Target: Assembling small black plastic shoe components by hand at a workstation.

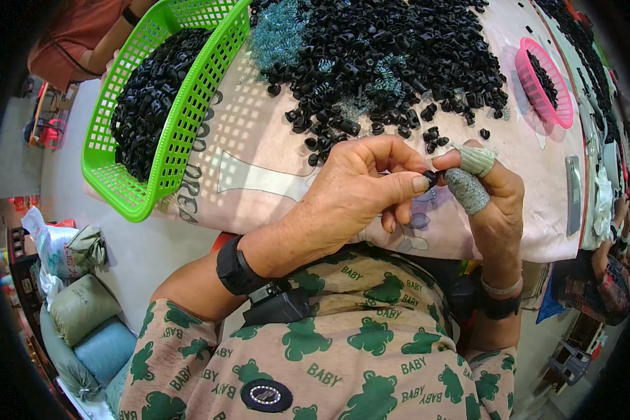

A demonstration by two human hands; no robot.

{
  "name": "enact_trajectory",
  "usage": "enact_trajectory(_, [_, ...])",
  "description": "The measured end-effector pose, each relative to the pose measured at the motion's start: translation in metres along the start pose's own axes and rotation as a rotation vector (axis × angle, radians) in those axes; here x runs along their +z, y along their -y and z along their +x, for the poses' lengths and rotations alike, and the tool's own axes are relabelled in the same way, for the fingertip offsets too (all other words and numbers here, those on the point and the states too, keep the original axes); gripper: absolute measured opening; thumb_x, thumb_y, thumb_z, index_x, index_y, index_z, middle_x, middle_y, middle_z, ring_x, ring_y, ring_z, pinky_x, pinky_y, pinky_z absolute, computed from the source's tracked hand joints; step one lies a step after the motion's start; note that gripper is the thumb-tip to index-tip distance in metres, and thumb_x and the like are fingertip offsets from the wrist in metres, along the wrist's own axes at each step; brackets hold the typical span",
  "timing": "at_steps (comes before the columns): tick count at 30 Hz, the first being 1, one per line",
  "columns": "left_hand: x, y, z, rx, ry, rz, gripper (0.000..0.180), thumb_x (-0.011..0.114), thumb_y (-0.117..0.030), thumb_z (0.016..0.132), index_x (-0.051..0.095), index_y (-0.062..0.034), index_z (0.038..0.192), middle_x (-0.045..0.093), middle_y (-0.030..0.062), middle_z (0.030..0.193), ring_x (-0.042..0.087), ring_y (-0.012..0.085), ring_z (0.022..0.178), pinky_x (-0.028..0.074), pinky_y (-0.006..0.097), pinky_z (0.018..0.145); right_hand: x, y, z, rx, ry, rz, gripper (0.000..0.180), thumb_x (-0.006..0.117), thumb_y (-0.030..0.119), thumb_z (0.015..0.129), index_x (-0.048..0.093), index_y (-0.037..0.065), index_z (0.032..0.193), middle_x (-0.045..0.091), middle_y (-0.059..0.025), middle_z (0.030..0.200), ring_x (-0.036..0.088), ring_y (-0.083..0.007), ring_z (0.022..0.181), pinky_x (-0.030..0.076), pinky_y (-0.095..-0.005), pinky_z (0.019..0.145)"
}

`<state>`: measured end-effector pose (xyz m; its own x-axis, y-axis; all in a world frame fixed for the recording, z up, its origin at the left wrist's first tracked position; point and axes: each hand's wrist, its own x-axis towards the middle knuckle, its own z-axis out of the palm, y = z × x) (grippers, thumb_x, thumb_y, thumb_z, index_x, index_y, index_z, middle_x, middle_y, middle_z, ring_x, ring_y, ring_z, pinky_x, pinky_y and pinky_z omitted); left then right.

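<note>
In front of my body the two hands meet at the table's near edge. My left hand (360, 185) pinches a small black plastic part (432, 178) between thumb and forefinger. From the other side my right hand (497, 199) closes its fingertips at the same part; its exact grip is partly hidden. A grey knitted finger cover (467, 191) is on the right thumb, and a pale green one (477, 160) on a finger above it. Just beyond the hands spreads a large heap of small black plastic parts (392, 63), with bluish metal springs (281, 35) mixed in.
A green basket (164, 157) full of black parts stands at the left. A pink basket (565, 115) with small black pieces lies at the right, near a phone-like flat object (573, 196). Other people sit at the far left and right. Cushions (87, 308) lie at lower left.
</note>
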<state>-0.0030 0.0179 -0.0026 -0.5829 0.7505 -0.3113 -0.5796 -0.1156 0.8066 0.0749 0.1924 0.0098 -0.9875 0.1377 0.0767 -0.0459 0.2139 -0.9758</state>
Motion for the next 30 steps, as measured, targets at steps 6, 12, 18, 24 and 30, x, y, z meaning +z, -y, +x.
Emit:
enact_trajectory(6, [0.000,0.002,0.000,-0.014,0.004,0.015,0.020,0.064,-0.009,0.086,0.059,0.0019,0.102,0.059,0.0009,0.071,0.056,0.0048,0.055,0.046,0.015,0.046,0.002,0.002,0.000,-0.133,0.032,-0.091,0.019,0.062,-0.003,0.082,0.066,0.000,0.100,0.060,-0.0059,0.086,0.057,-0.0127,0.081,0.045,-0.0224,0.071])
enact_trajectory(12, [-0.001,0.003,-0.001,-0.038,0.019,-0.015,0.026,0.064,-0.009,0.087,0.058,0.0024,0.110,0.058,-0.0004,0.071,0.056,0.0046,0.055,0.046,0.015,0.046,0.004,0.002,0.002,-0.362,0.056,-0.391,0.030,0.066,0.000,0.075,0.065,0.001,0.106,0.060,-0.0077,0.087,0.058,-0.0201,0.080,0.047,-0.0278,0.070])
enact_trajectory(18, [-0.001,-0.003,-0.004,-0.041,0.000,-0.109,0.015,0.066,-0.012,0.086,0.060,-0.0030,0.097,0.058,-0.0017,0.073,0.050,0.0018,0.053,0.038,0.014,0.043,0.007,0.000,-0.002,-0.342,0.015,-0.373,0.048,0.073,0.003,0.069,0.062,0.004,0.116,0.055,-0.0089,0.092,0.057,-0.0209,0.083,0.047,-0.0289,0.069])
enact_trajectory(24, [-0.001,0.002,-0.003,-0.017,0.018,-0.188,0.014,0.068,-0.013,0.084,0.059,-0.0058,0.092,0.057,-0.0042,0.073,0.046,0.0008,0.051,0.034,0.013,0.043,0.023,-0.010,-0.006,-0.384,-0.072,-0.398,0.058,0.080,0.005,0.064,0.060,0.005,0.119,0.050,-0.0064,0.092,0.055,-0.0169,0.081,0.046,-0.0251,0.068])
enact_trajectory(30, [-0.002,-0.002,-0.003,-0.004,0.001,-0.126,0.013,0.067,-0.013,0.085,0.059,-0.0062,0.092,0.055,-0.0035,0.071,0.043,0.0016,0.051,0.032,0.015,0.043,0.019,-0.013,-0.008,-0.285,-0.059,-0.142,0.045,0.072,0.000,0.074,0.060,0.002,0.117,0.052,-0.0042,0.094,0.055,-0.0131,0.084,0.046,-0.0232,0.073])
